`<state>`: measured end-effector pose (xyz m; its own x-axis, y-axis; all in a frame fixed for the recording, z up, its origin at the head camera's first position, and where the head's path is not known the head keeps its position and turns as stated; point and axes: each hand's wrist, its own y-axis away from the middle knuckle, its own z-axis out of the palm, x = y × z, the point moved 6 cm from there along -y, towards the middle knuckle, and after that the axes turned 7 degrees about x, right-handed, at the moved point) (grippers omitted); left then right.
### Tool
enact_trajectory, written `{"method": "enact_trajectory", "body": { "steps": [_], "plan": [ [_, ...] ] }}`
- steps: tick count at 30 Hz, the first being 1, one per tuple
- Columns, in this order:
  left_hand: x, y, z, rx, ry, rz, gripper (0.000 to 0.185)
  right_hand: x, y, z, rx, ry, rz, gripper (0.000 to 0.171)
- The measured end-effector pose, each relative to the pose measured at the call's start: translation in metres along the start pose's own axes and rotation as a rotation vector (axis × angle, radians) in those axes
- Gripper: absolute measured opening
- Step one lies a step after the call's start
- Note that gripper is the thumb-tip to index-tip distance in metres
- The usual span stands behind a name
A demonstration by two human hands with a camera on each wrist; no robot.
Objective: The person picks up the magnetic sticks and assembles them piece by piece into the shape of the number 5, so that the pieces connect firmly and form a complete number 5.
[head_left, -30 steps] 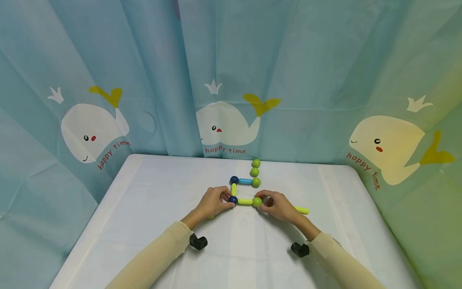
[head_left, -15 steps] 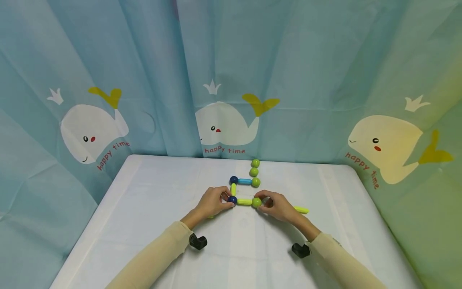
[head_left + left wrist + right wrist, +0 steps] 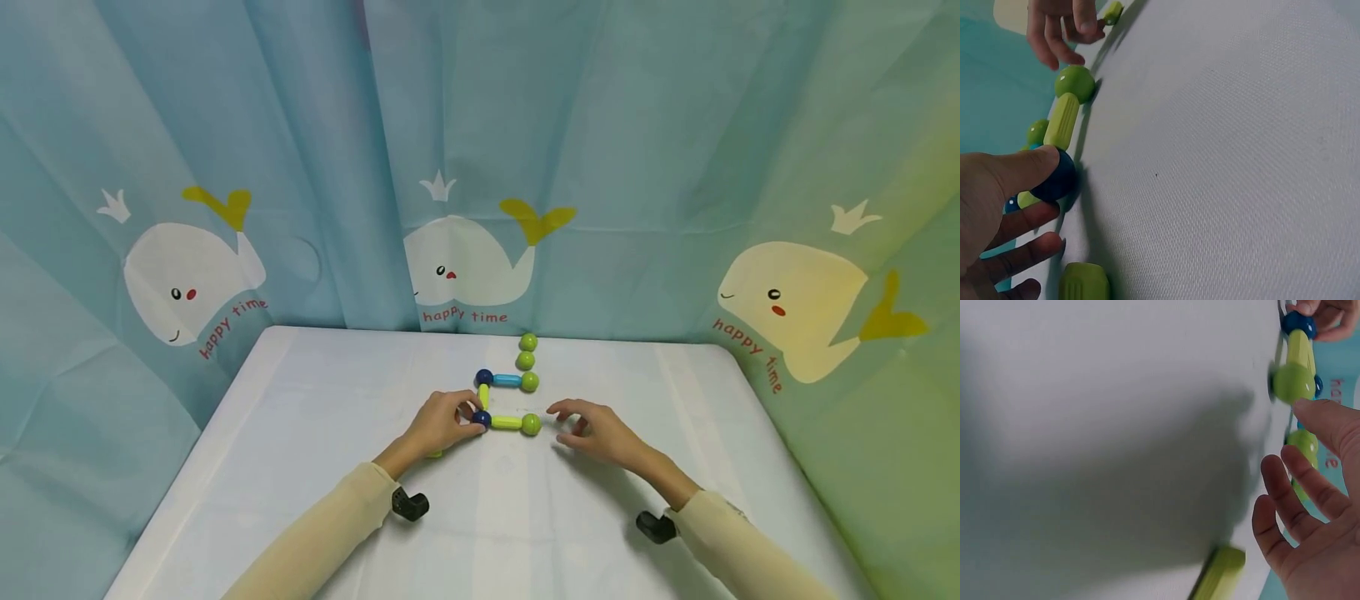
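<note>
"happy time" in red under each whale (image 3: 468, 262) on the blue curtain (image 3: 637, 125)

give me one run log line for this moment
left hand: holds dark blue ball | right hand: open, off green ball | yellow-green rod joins balls

Soft, even light fills the head view — bright but without glare, the hands leaving only faint shadows on the white desk (image 3: 300, 433). The curtain (image 3: 225, 125) bows outward toward the edges, a wide-lens distortion. The left wrist view is sharp on the desk's weave, with thin dark shadows under the pieces. The right wrist view is blurred — a broad grey shadow spreads across the desk.
</note>
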<state>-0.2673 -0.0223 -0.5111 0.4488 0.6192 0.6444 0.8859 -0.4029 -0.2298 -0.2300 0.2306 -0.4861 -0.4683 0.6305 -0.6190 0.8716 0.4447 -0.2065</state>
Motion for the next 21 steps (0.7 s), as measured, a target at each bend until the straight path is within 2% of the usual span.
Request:
{"method": "enact_trajectory", "body": {
  "steps": [12,16,21],
  "plan": [
    [0.0,0.0,0.001,-0.059,0.019,0.013,0.03,0.018,0.024,-0.052,0.139,0.07,-0.038,0.043],
    [0.0,-0.001,0.001,-0.059,0.027,0.017,0.029,0.023,0.032,-0.06,0.13,0.072,-0.023,0.042],
    [-0.001,-0.002,0.002,-0.06,0.022,0.015,0.028,0.029,0.039,-0.062,0.076,0.081,-0.007,0.039]
  ]
}}
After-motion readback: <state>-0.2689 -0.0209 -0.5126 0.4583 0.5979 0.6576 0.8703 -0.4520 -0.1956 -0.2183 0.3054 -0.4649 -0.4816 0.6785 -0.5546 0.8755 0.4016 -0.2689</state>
